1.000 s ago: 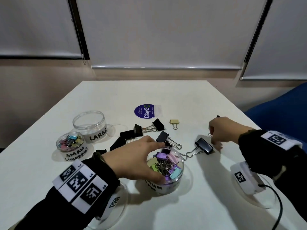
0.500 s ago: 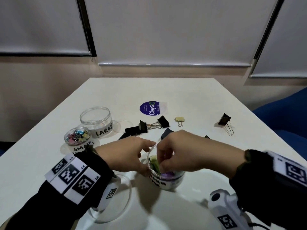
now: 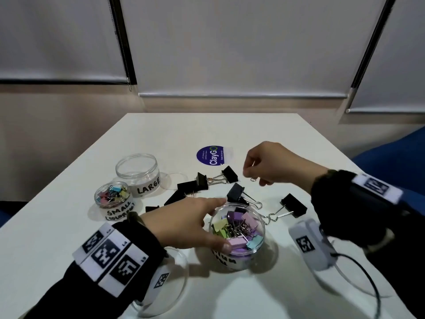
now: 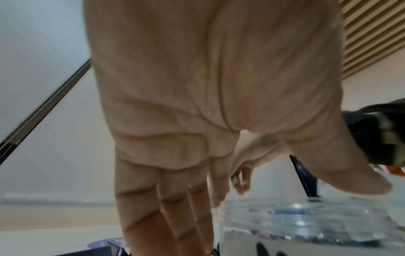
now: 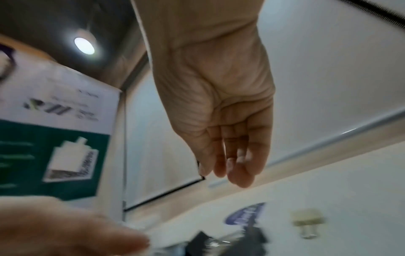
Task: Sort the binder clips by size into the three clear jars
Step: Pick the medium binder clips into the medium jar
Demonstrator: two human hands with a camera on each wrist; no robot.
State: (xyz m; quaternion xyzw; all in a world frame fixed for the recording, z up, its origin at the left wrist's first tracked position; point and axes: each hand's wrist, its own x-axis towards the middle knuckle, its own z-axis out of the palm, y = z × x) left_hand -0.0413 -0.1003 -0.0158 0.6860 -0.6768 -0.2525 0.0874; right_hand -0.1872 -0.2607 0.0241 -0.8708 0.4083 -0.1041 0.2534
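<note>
Reaching out of the medium jar [image 3: 238,236] since half a second ago — right hand [image 3: 273,164], fingers loosely curled and empty, hovers over the cream clip [image 5: 306,220]. Left hand [image 3: 186,223] cups the jar's left wall, near table centre.

Right hand [image 3: 273,164] hides most of the cream clip [image 5: 306,220], only its wire loop shows below; left hand [image 3: 184,224] covers the near jar [image 3: 238,236] label's start; right-wrist view blurred.

A round purple ClayGo sticker [image 3: 214,156] lies on the white table [image 3: 264,130], below drawn blinds [image 3: 241,42].
</note>
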